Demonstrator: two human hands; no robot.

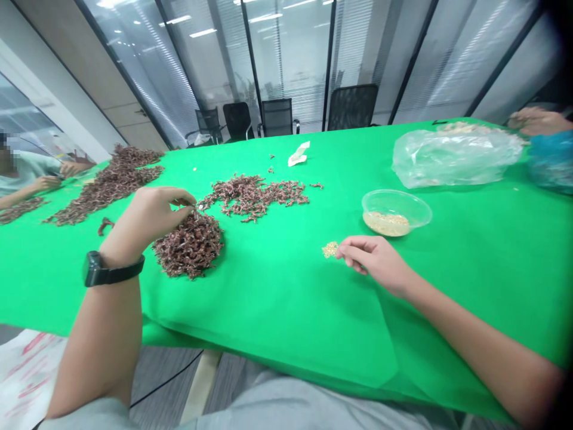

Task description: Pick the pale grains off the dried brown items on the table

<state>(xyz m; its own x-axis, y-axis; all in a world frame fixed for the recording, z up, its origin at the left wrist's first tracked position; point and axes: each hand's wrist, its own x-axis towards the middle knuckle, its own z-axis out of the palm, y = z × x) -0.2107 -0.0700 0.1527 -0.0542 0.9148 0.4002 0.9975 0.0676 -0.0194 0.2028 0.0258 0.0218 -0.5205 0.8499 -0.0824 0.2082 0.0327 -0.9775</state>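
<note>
Along the near edge of the green-covered desk (277, 334), left hand (142, 224) pinched tight at the top of a heap of reddish-brown twisted sprigs (188, 248), a small grip suited to single pieces; right hand (373, 260) curled closed just beside a patch of tan grains (330, 249), near a clear plastic bowl (396, 212).

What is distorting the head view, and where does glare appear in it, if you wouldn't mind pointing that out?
In the head view, wide-angle bending curves the edge of the green tablecloth and makes the glass wall lean; the ceiling lights glare on that glass, the plastic bag shows bright highlights, and the right corners darken.
</note>
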